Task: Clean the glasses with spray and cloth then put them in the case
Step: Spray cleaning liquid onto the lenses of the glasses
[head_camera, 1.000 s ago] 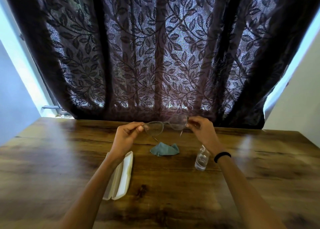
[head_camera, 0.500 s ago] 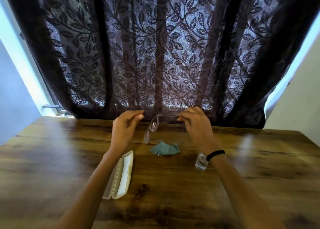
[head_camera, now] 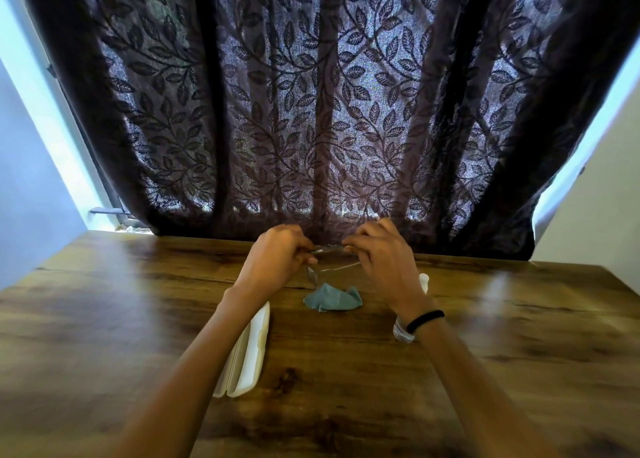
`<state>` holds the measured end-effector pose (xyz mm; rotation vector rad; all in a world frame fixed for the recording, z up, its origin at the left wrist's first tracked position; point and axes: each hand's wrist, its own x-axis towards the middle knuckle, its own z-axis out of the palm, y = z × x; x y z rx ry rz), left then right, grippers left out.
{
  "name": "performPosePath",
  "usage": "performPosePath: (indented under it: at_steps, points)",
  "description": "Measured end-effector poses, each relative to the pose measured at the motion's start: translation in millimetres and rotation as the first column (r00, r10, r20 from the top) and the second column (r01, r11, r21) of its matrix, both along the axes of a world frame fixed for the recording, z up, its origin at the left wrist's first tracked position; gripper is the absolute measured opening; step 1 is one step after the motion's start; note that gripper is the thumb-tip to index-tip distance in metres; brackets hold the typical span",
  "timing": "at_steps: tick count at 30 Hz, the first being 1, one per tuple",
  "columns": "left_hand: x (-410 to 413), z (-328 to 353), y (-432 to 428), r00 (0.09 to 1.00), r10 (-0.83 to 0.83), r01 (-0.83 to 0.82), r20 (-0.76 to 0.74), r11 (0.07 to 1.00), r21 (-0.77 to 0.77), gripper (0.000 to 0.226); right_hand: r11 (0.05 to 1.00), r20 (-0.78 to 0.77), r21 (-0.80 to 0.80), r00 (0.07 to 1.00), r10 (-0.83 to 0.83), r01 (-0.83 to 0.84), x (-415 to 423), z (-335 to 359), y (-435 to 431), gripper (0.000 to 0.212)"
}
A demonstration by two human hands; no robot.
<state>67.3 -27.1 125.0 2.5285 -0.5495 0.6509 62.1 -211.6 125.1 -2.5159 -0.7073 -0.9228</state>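
I hold thin-framed glasses [head_camera: 327,249] above the table between both hands, seen nearly edge-on, with one temple arm hanging below. My left hand [head_camera: 277,255] pinches their left end and my right hand [head_camera: 382,253] pinches the right end. A crumpled teal cloth [head_camera: 332,297] lies on the table just below the glasses. A white glasses case [head_camera: 251,350] lies open under my left forearm. A small clear spray bottle [head_camera: 405,329] lies on its side, mostly hidden behind my right wrist.
The wooden table [head_camera: 519,336] stretches wide on both sides of my arms. A dark leaf-patterned curtain [head_camera: 311,111] hangs along its far edge. Pale walls stand at the left and right.
The glasses turned from facing me, lenses up, to nearly edge-on between my hands. My left hand came back onto the frame after letting go half a second ago. Both hands moved closer together.
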Motion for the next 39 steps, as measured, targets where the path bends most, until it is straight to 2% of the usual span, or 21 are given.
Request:
performPosePath:
  at_steps: [7,11,16,20,23,27,39]
  points:
    - [0.8,-17.2,11.5,0.993,0.117,-0.106,0.025,0.956,-0.275,0.016,0.967,0.027,0.251,0.998,-0.060,0.052,-3.5,-3.4,-20.7,0.025]
    - [2.6,-29.6,16.3,0.981,0.193,-0.174,0.006,0.896,-0.410,0.018,0.926,-0.025,0.357,0.992,-0.122,0.123,-3.3,-21.0,-40.3,0.031]
    - [3.1,-41.6,13.1,0.970,0.245,-0.207,-0.001,0.816,-0.539,0.020,0.890,-0.085,0.413,0.982,-0.170,0.190,-8.9,-55.9,-59.6,0.036]
    - [5.1,-49.8,9.3,0.973,0.229,-0.200,-0.043,0.727,-0.657,0.020,0.883,-0.140,0.424,0.978,-0.157,0.202,-19.4,-83.5,-65.1,0.058]
    - [6.0,-55.1,5.8,0.974,0.223,-0.186,-0.040,0.686,-0.703,0.019,0.855,-0.137,0.485,0.981,-0.134,0.184,-25.4,-99.4,-67.4,0.057]
    - [8.2,-61.3,4.5,0.972,0.228,-0.193,-0.054,0.648,-0.737,0.020,0.851,-0.146,0.494,0.982,-0.119,0.177,-29.1,-112.0,-68.4,0.073]
    - [11.5,-64.7,-1.3,0.976,0.217,-0.161,-0.031,0.612,-0.774,0.019,0.911,-0.171,0.405,0.985,-0.005,0.075,-24.8,-102.1,-46.6,0.063]
